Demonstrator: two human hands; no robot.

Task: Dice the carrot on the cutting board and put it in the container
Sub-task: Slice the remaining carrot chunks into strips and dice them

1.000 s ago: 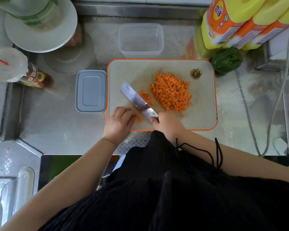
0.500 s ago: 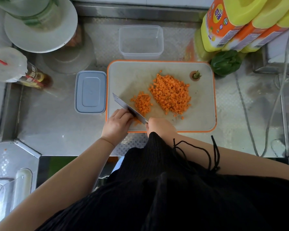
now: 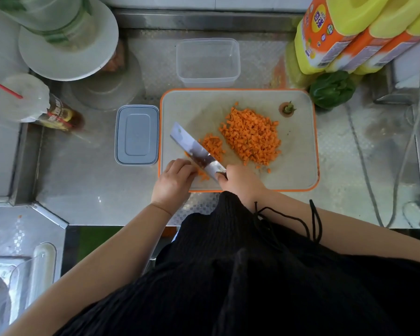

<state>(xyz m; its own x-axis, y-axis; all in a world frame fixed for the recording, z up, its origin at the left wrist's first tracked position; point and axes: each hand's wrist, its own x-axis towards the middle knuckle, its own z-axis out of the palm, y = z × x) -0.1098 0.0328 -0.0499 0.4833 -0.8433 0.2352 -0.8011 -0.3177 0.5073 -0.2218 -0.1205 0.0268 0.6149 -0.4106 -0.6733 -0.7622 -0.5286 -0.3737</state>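
1. We see the carrot mostly diced: a big pile of cubes (image 3: 251,138) sits at the centre of the cutting board (image 3: 298,170), with a smaller pile (image 3: 213,146) just to its left, beside the blade.
2. A last bit of uncut carrot (image 3: 202,175) lies at the lower left of the board, under the fingertips of our left hand (image 3: 174,181), whose fingers curl down to pin it.
3. Our right hand (image 3: 240,181) is wrapped around the handle of the knife (image 3: 195,151); the blade slants toward the upper left, between the small pile and the left hand.
4. The carrot top (image 3: 286,109) rests apart, at the board's upper right.
5. The clear container (image 3: 207,60), above the board on the counter (image 3: 87,180), holds nothing yet; its lid (image 3: 137,134) lies left of the board.
6. We judge the dicing nearly done: a few cuts remain, then the whole transfer into the container.
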